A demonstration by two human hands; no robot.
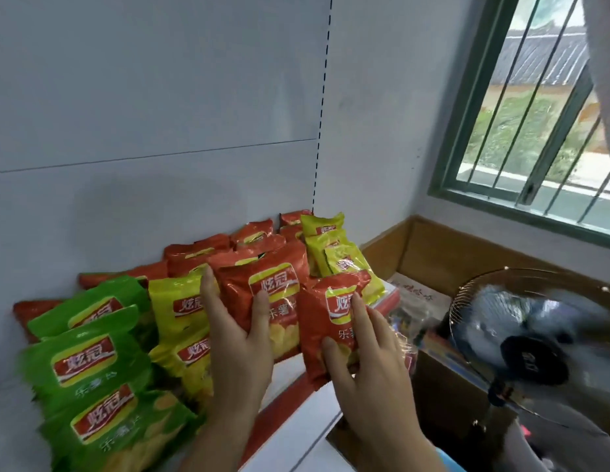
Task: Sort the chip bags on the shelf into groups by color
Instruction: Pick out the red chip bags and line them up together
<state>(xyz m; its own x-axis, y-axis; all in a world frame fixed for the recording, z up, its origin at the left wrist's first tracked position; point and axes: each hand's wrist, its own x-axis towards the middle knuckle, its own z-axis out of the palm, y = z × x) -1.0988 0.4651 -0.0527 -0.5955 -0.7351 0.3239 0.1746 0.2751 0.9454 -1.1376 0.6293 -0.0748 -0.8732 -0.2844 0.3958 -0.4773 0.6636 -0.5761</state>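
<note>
Chip bags stand in rows on a white shelf (297, 434) with a red front edge. My left hand (240, 342) grips a red bag (273, 294) at the middle of the shelf, fingers around its left side and thumb on its front. My right hand (368, 366) holds a second red bag (334, 321) just to the right, at the shelf's end. Green bags (89, 362) fill the left. Yellow bags (184, 318) stand beside them, partly hidden by my left hand. More red bags (228, 247) line the back. Another yellow group (334, 250) stands at the back right.
A white panel wall (160, 114) backs the shelf. Right of the shelf, an open cardboard box (429, 253) holds packets. A running fan (535, 338) stands at the right, close to my right hand. A barred window (542, 114) is above it.
</note>
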